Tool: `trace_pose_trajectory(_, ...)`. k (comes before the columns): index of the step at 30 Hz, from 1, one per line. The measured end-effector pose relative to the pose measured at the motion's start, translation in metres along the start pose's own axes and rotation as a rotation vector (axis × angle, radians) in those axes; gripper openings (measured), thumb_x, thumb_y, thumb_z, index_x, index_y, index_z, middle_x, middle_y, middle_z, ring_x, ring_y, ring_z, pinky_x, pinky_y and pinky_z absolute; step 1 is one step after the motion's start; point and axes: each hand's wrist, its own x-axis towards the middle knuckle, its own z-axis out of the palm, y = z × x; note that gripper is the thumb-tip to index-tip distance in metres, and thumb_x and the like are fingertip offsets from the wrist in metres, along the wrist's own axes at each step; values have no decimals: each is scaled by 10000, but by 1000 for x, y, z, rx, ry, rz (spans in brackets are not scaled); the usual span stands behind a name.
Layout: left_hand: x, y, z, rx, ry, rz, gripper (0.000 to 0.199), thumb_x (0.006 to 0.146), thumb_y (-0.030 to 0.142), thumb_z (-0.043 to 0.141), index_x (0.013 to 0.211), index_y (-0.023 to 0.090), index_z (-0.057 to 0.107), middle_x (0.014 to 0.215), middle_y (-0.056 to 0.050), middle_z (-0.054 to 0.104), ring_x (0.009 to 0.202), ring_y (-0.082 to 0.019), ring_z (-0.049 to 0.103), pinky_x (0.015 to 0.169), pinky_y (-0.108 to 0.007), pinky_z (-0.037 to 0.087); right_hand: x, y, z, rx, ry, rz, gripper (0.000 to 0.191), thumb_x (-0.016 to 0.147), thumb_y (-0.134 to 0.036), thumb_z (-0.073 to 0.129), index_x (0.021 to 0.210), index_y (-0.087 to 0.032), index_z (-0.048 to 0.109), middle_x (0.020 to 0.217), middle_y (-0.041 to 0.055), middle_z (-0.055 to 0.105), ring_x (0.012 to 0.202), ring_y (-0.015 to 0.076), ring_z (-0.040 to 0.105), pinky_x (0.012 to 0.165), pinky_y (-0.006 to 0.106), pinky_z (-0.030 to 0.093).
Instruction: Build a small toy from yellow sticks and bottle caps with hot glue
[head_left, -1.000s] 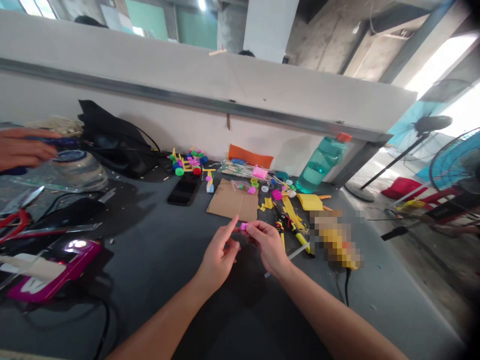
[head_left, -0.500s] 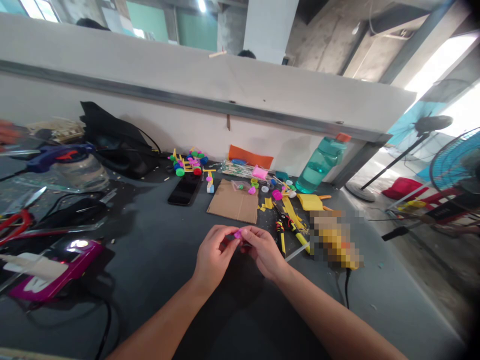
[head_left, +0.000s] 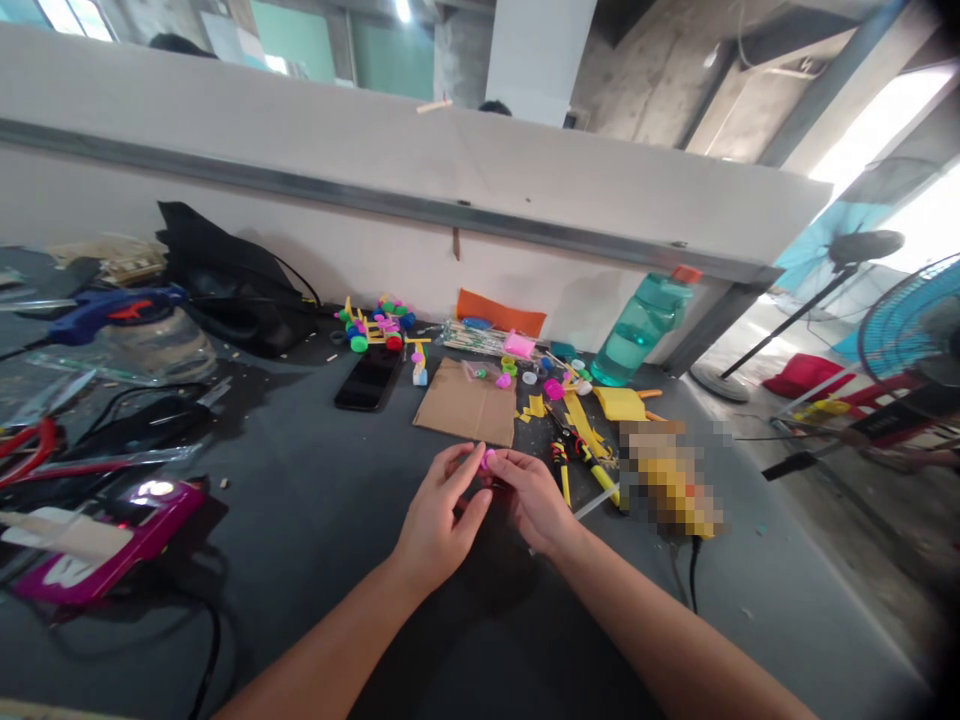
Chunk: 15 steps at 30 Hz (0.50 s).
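Observation:
Between my hands is a small pink-purple plastic piece (head_left: 488, 459), perhaps a bottle cap; the fingers hide most of it. My right hand (head_left: 534, 503) is closed, pinching the piece between thumb and fingers. Beside it, my left hand (head_left: 439, 512) is open, thumb and index finger apart, with the index fingertip close to the piece or touching it. Just beyond both hands lies a flat piece of brown cardboard (head_left: 463, 405). Pliers with yellow and black handles (head_left: 596, 470) lie to the right of my right hand.
Small colourful plastic parts (head_left: 555, 389) and a teal bottle (head_left: 641, 330) stand along the back. At left are a phone (head_left: 369, 379), a blue glue gun (head_left: 112, 312), red-handled scissors (head_left: 37, 450) and a magenta device (head_left: 112, 545). A corded yellow tool (head_left: 679, 495), pixelated, lies right.
My left thumb has come away from the pink piece and its fingers have spread. The piece has moved slightly right and up in my right hand. Another person's hand at far left has gone from view.

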Motion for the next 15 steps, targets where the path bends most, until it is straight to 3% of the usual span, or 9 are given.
trace_pose_trajectory(15, 2, 5, -4, -46, -24, -43, 490, 858, 237, 473, 1341, 282, 402, 1259, -90, 430, 1105, -214, 486, 753, -300, 549, -1, -2, 1, -14, -37, 6, 183, 654, -307, 758, 734, -152, 703, 654, 0, 622, 574, 79, 502, 564, 207, 396)
